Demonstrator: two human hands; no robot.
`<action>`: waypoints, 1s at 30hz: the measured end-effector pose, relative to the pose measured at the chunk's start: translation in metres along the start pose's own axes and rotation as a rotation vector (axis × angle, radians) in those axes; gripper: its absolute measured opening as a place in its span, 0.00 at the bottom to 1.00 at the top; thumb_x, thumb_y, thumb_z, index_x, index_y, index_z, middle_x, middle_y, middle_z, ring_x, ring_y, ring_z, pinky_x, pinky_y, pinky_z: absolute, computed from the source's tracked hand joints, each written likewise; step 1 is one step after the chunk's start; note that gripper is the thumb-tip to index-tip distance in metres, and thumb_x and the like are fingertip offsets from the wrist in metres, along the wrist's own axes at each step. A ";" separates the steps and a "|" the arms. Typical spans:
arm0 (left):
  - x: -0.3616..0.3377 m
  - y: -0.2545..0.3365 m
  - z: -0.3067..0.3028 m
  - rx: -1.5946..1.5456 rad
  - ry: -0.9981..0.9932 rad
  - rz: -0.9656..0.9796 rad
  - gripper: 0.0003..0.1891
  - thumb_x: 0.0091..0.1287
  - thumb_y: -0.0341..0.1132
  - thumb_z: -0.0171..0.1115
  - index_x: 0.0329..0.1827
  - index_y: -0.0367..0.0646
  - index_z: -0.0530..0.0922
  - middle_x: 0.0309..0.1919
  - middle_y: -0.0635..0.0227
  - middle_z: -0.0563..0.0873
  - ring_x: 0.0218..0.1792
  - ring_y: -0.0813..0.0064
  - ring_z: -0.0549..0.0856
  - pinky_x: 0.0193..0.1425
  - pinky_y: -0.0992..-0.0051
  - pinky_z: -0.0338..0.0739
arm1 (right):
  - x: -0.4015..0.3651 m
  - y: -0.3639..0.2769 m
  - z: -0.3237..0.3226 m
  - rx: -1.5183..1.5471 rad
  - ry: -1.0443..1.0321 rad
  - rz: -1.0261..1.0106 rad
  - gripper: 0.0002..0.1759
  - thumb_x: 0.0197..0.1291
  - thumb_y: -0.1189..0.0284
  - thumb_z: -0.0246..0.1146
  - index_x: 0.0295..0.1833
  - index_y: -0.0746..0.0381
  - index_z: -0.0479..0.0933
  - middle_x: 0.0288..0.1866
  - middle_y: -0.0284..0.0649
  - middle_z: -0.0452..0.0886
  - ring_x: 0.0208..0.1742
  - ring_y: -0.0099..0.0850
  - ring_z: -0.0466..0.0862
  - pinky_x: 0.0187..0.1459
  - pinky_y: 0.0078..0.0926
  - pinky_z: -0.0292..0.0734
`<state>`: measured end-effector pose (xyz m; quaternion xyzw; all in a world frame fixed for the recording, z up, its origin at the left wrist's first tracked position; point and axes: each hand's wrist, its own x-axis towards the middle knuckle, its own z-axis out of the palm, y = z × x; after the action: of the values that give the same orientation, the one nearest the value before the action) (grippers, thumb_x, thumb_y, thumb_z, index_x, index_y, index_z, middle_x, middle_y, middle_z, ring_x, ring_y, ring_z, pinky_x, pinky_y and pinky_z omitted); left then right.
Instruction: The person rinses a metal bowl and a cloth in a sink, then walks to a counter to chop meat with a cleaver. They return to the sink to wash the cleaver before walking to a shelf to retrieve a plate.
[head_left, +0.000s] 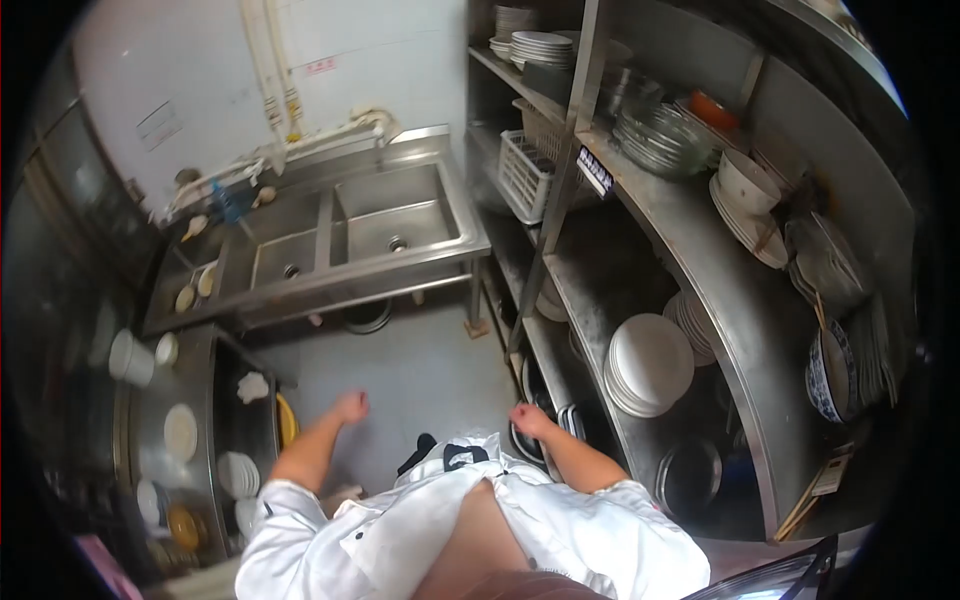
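Note:
My left hand [352, 406] hangs over the grey floor [420, 375], its fingers curled and nothing showing in them. On the other side, my right hand [530, 421] is also curled into a loose fist without anything visible in it. It overlaps the edge of the lower shelf, close to some dark round pans [524, 440]. Nearest to my left hand is a yellow round item [288, 422] at the foot of the left counter. A stack of white plates [648, 365] stands on the shelf beyond my right hand.
A steel sink [395, 215] with several basins stands against the tiled wall ahead. Metal shelving [660, 215] on the right carries glass bowls [660, 140], a blue-patterned bowl [830, 372] and a white basket [524, 178]. The left counter [200, 385] holds plates and a white container [132, 358].

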<state>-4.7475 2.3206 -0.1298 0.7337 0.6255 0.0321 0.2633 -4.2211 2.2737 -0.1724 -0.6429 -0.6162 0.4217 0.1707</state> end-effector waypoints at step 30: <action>0.486 0.589 -0.562 0.636 0.254 1.491 0.35 0.51 0.48 0.77 0.58 0.34 0.76 0.54 0.51 0.80 0.56 0.50 0.79 0.62 0.59 0.74 | 0.002 0.037 0.070 1.089 0.803 0.952 0.10 0.66 0.70 0.60 0.44 0.67 0.77 0.31 0.45 0.84 0.25 0.35 0.84 0.23 0.30 0.78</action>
<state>-4.3235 2.9230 0.4672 0.9872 -0.0220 0.1026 -0.1205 -4.2500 2.2476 -0.2412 -0.7641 0.1207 0.4267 0.4685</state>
